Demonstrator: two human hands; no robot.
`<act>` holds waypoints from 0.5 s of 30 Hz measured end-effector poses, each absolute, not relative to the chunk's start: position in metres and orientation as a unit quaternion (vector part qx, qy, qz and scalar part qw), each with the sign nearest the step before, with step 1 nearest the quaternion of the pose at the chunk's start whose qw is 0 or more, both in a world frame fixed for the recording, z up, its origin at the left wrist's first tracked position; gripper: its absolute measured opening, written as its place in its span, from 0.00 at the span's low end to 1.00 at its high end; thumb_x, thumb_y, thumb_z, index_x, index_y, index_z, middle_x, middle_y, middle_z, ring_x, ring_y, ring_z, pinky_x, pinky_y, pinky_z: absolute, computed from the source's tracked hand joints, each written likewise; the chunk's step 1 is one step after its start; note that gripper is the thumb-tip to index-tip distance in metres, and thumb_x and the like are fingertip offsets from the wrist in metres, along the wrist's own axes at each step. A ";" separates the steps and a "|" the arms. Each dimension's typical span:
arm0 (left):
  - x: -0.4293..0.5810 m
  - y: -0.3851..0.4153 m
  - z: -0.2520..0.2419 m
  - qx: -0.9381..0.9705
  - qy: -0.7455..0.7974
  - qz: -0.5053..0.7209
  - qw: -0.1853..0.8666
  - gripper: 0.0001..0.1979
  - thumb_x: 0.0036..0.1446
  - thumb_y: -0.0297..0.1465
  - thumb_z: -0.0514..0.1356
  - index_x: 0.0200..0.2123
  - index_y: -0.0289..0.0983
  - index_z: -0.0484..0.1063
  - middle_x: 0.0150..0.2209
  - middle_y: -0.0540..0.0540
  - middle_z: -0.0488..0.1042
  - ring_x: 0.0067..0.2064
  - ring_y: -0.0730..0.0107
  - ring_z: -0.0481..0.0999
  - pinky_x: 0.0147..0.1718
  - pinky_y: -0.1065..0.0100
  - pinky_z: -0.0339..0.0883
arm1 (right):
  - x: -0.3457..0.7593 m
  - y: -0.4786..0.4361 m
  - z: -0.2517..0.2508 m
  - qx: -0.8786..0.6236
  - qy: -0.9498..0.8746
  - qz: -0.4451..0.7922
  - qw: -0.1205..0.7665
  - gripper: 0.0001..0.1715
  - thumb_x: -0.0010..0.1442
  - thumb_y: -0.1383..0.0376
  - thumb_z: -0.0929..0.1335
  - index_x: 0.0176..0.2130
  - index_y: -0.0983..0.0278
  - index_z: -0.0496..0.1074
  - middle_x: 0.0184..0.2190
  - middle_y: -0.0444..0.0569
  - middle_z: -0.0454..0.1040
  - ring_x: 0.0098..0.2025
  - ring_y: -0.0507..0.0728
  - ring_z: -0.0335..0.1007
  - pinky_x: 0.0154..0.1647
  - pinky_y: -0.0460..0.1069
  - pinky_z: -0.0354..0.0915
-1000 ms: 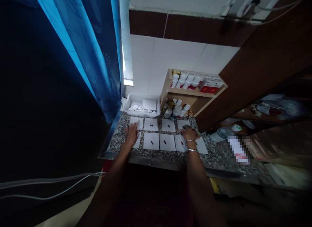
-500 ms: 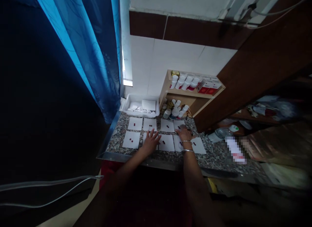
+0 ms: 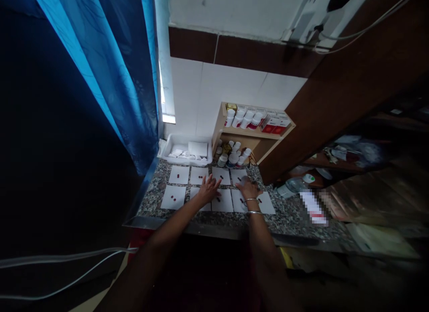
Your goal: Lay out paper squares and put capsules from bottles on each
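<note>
Several white paper squares [image 3: 178, 174] lie in two rows on a granite counter [image 3: 150, 204], most with small dark red capsules on them. My left hand [image 3: 208, 190] rests with spread fingers on a paper in the lower row, partly covering it and holding nothing. My right hand [image 3: 248, 189] lies flat across papers at the right of both rows, with two metal bangles on its wrist. The fingers of my right hand hide part of those sheets, and I see nothing held in it.
A white plastic tray [image 3: 185, 159] of paper pieces stands behind the papers. Behind it to the right, a wooden shelf [image 3: 254, 132] holds white bottles and red-and-white boxes. A blue curtain [image 3: 117, 97] hangs left, and a water bottle [image 3: 295, 185] lies right.
My left hand has moved right from the left end of the papers to the lower middle, uncovering the lower-left paper. My right hand has shifted only slightly.
</note>
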State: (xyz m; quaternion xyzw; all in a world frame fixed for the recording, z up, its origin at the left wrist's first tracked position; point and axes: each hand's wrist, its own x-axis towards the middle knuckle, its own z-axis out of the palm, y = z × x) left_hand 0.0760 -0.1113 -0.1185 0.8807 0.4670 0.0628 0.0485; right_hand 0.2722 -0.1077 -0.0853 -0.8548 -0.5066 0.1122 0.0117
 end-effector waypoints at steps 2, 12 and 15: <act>0.072 -0.112 -0.119 0.881 0.466 0.063 0.046 0.33 0.54 0.42 0.55 0.60 0.39 0.49 0.57 0.37 0.61 0.63 0.49 0.47 0.57 0.44 0.43 | 0.270 -0.108 -0.084 -0.853 -0.508 0.114 0.016 0.34 0.53 0.48 0.63 0.54 0.63 0.60 0.47 0.60 0.69 0.58 0.68 0.53 0.51 0.68 0.49; 0.079 -0.137 -0.115 0.892 0.443 0.079 0.038 0.37 0.52 0.43 0.57 0.61 0.39 0.46 0.61 0.37 0.54 0.64 0.48 0.42 0.57 0.43 0.40 | 0.285 -0.147 -0.065 -0.866 -0.493 0.052 0.064 0.34 0.59 0.50 0.58 0.59 0.64 0.53 0.50 0.63 0.65 0.60 0.69 0.46 0.50 0.68 0.51; 0.085 -0.155 -0.116 0.902 0.421 0.081 0.044 0.38 0.52 0.41 0.57 0.62 0.38 0.44 0.62 0.37 0.52 0.64 0.47 0.42 0.57 0.43 0.39 | 0.297 -0.172 -0.062 -0.869 -0.491 0.037 0.035 0.34 0.60 0.51 0.57 0.60 0.66 0.51 0.50 0.65 0.66 0.60 0.70 0.48 0.49 0.67 0.53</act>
